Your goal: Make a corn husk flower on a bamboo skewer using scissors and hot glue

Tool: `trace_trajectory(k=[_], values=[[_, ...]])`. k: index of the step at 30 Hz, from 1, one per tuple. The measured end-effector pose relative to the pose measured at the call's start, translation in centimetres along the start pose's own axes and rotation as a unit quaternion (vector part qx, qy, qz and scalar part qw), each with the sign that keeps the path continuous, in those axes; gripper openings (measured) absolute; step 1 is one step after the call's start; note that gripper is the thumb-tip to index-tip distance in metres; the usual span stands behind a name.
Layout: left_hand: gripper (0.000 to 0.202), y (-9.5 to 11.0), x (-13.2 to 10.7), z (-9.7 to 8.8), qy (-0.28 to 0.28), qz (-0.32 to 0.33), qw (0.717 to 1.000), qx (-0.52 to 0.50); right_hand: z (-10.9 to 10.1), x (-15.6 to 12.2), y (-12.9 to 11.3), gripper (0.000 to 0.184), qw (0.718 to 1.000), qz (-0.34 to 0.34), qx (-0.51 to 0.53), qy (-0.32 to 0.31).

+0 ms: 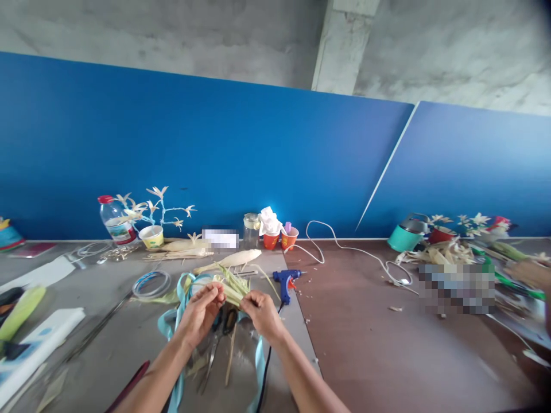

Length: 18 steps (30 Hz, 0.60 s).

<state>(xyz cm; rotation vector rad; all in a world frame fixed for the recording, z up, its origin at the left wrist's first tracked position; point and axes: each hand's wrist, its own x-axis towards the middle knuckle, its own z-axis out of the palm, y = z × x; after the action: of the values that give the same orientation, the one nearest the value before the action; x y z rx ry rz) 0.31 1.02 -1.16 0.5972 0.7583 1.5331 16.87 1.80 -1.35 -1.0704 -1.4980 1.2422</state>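
Pale green corn husk strips (235,287) lie between my two hands, above the table. My right hand (263,314) is closed, thumb and fingers pinching the lower right end of the strips. Close by on the other side, my left hand (201,310) is closed in a pinch at the husk's left edge; what its fingertips hold is too small to make out. Under the hands are scissors (228,322) with dark handles and a thin stick (231,355). Light blue ribbon (169,327) trails around my left hand.
A blue glue gun (286,282) lies right of my hands, its black cord running toward me. Behind are dried husks (235,259), a glass jar (251,230), red paper cups (271,240) and a husk-flower branch (161,209). A tape roll (151,285) lies left. Another person's hand (527,274) shows far right.
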Motion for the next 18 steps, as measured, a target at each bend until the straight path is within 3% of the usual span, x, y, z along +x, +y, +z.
trace_trajectory(k=[6, 11, 18], values=[[0.041, -0.35, 0.26, -0.23, 0.018, 0.02, 0.999, 0.039, -0.24, -0.24, -0.29, 0.02, 1.0, -0.01, -0.015, -0.001], [0.028, -0.46, 0.54, -0.54, 0.021, 0.024, 0.998, 0.06, -0.15, -0.12, -0.19, 0.021, 1.0, -0.005, -0.028, -0.009], [0.03, -0.56, 0.52, -0.63, 0.032, 0.015, 0.997, 0.067, -0.39, 0.06, -0.38, 0.021, 1.0, -0.004, -0.026, 0.0]])
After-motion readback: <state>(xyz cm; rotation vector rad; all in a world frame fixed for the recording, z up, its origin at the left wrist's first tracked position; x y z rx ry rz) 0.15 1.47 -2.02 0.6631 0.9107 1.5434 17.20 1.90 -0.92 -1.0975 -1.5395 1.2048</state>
